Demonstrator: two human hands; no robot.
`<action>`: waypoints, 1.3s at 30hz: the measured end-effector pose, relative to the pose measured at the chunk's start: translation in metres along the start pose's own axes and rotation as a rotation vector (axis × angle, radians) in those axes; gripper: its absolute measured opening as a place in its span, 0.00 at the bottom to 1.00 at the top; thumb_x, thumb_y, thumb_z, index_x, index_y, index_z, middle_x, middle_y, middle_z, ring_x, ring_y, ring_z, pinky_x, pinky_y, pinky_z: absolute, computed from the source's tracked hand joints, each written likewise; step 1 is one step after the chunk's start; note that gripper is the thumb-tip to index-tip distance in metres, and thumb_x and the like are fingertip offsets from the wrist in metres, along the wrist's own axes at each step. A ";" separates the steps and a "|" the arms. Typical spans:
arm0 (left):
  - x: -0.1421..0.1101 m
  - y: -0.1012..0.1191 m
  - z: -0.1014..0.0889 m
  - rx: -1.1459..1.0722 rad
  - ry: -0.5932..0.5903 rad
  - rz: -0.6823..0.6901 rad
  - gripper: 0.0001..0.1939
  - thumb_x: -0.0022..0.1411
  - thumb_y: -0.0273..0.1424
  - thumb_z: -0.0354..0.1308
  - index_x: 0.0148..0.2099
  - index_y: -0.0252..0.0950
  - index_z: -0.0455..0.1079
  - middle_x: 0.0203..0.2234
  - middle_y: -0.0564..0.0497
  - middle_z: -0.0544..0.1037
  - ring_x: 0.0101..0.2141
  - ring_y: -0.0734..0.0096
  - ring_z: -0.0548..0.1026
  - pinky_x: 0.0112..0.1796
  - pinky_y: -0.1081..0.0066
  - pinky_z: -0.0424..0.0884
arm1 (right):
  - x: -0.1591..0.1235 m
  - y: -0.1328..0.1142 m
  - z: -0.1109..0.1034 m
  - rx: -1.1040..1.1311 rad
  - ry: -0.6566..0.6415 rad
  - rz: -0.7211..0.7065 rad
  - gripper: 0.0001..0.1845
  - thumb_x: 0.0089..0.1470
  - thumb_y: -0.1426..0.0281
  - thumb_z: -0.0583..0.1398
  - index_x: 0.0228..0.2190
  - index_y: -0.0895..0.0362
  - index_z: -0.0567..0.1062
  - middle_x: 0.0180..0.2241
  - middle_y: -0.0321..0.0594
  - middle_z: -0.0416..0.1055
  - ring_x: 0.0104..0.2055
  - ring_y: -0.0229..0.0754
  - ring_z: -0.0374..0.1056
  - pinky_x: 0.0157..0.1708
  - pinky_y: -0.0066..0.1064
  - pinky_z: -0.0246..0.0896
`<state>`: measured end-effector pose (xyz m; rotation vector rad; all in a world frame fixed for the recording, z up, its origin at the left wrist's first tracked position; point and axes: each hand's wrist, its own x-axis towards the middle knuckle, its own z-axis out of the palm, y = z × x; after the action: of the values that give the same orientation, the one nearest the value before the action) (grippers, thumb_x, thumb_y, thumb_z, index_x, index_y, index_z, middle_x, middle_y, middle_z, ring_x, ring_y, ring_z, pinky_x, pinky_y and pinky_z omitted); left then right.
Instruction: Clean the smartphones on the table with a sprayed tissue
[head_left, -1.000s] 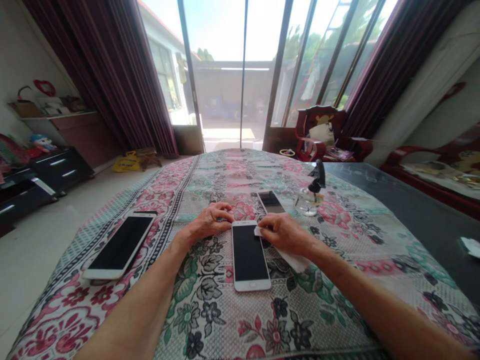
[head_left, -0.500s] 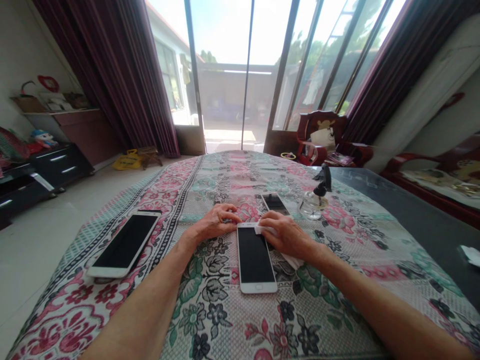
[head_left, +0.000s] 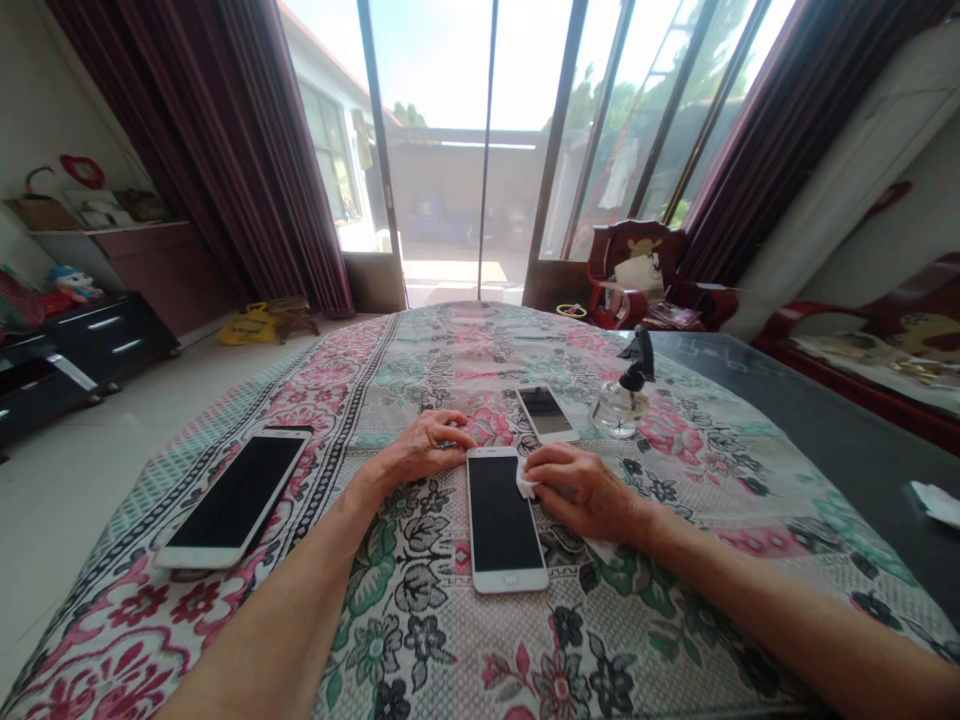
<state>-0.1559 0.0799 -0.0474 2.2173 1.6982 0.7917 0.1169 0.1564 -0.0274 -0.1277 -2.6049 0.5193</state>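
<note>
A white smartphone with a dark screen lies face up on the patterned tablecloth in front of me. My left hand rests at its top left corner, fingers apart, with the fingertips touching or nearly touching the edge. My right hand pinches a white tissue against the phone's upper right edge. Part of the tissue shows beneath that hand. Just beyond lies a smaller white phone. To its right stands a clear spray bottle with a black pump head.
Another white phone lies at the left, on top of something dark. The round table wears a floral tablecloth. A dark tabletop adjoins it at the right, with a white item on it. Beyond are a wooden chair and glass doors.
My right hand has slid slightly right with the tissue, from the top of the screen to the phone's right edge. My left hand stays at the corner. The view has shifted slightly.
</note>
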 end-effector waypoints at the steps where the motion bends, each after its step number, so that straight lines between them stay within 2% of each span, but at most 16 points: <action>1: 0.000 0.000 0.000 -0.002 -0.003 -0.003 0.07 0.60 0.34 0.59 0.41 0.47 0.77 0.50 0.50 0.71 0.53 0.65 0.67 0.56 0.63 0.60 | -0.002 -0.001 -0.001 0.005 -0.005 -0.001 0.10 0.57 0.74 0.55 0.36 0.56 0.76 0.38 0.42 0.72 0.41 0.40 0.67 0.44 0.37 0.65; 14: 0.001 0.000 -0.001 0.002 -0.032 -0.003 0.08 0.61 0.34 0.59 0.42 0.45 0.77 0.51 0.49 0.71 0.53 0.65 0.67 0.56 0.62 0.59 | 0.011 0.016 0.005 -0.070 0.008 0.004 0.12 0.62 0.72 0.52 0.36 0.58 0.76 0.39 0.43 0.71 0.40 0.39 0.68 0.43 0.35 0.66; 19: 0.001 0.002 -0.002 -0.009 -0.026 -0.012 0.08 0.59 0.34 0.60 0.42 0.45 0.77 0.52 0.48 0.70 0.53 0.65 0.67 0.57 0.62 0.60 | 0.006 0.010 0.008 -0.054 0.061 -0.003 0.10 0.58 0.73 0.54 0.34 0.58 0.76 0.37 0.44 0.72 0.39 0.40 0.68 0.42 0.35 0.66; 26: 0.001 0.000 0.000 0.021 -0.007 -0.010 0.08 0.59 0.34 0.61 0.42 0.47 0.77 0.52 0.49 0.71 0.53 0.65 0.68 0.57 0.62 0.60 | -0.005 -0.004 0.008 -0.043 0.056 0.006 0.08 0.55 0.75 0.55 0.31 0.58 0.75 0.36 0.43 0.72 0.38 0.40 0.67 0.40 0.36 0.65; 31: 0.001 -0.003 0.001 0.024 -0.004 0.004 0.08 0.59 0.35 0.61 0.42 0.47 0.77 0.51 0.50 0.71 0.53 0.66 0.68 0.56 0.62 0.61 | -0.001 0.000 0.009 -0.055 0.057 0.010 0.10 0.58 0.74 0.54 0.33 0.58 0.76 0.37 0.44 0.72 0.39 0.40 0.67 0.41 0.36 0.65; 35: 0.002 -0.005 0.002 0.006 -0.001 0.026 0.08 0.60 0.36 0.60 0.42 0.47 0.77 0.50 0.50 0.71 0.52 0.65 0.68 0.56 0.62 0.61 | 0.006 0.005 0.007 -0.078 0.035 0.015 0.11 0.60 0.72 0.53 0.34 0.58 0.76 0.37 0.44 0.72 0.39 0.39 0.67 0.42 0.35 0.64; 39: 0.001 -0.007 0.003 0.001 0.007 0.024 0.09 0.60 0.37 0.60 0.42 0.46 0.77 0.50 0.49 0.71 0.52 0.64 0.68 0.56 0.60 0.61 | 0.003 0.000 0.001 -0.086 -0.042 -0.013 0.10 0.58 0.74 0.54 0.32 0.58 0.75 0.36 0.42 0.71 0.38 0.38 0.66 0.40 0.34 0.63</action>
<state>-0.1595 0.0835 -0.0525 2.2427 1.6784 0.8049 0.1136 0.1565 -0.0270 -0.1292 -2.6676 0.4098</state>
